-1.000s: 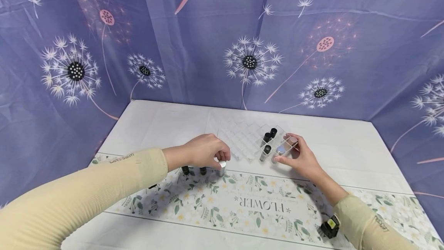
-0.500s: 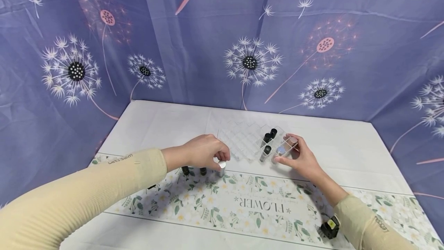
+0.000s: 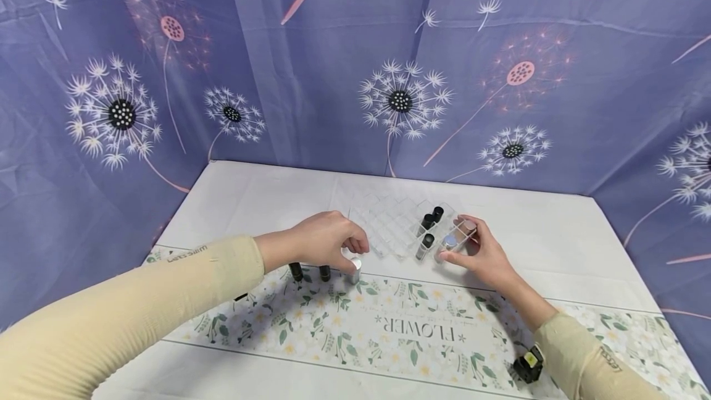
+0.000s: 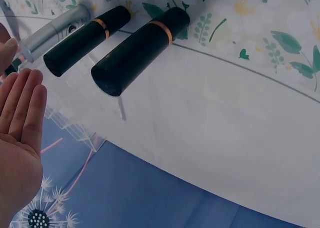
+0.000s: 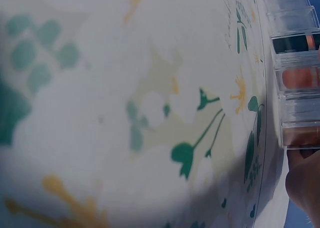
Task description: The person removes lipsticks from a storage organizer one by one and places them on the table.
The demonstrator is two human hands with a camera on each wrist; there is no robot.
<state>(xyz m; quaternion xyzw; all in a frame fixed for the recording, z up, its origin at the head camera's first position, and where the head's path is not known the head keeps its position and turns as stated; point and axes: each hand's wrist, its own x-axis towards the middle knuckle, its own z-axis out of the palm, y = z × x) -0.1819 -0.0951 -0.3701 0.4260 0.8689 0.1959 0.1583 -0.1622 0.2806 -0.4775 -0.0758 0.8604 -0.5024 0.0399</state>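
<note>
At the mat's far edge my left hand (image 3: 329, 241) pinches the top of a silver lipstick tube (image 3: 356, 271) between thumb and fingers. The left wrist view shows the silver lipstick tube (image 4: 50, 33) lying across my fingertips' side, with the other fingers (image 4: 31, 107) extended below. Beside it stand two black lipsticks with gold bands (image 4: 85, 41) (image 4: 140, 52). My right hand (image 3: 483, 255) grips the right end of a clear lipstick organizer (image 3: 389, 224), thumb at the front. Its right compartments hold several lipsticks, including black ones (image 3: 426, 241), a blue-topped one (image 3: 449, 241) and a pinkish one (image 3: 469, 225).
A white table (image 3: 266, 196) carries a floral mat (image 3: 383, 326) printed with FLOWER. A purple dandelion curtain (image 3: 333, 79) hangs behind and at both sides. A black wrist device (image 3: 528, 364) sits by the right sleeve.
The left forearm and hand have shifted very slightly left and up. The lipsticks, organizer and right hand stay practically where they were.
</note>
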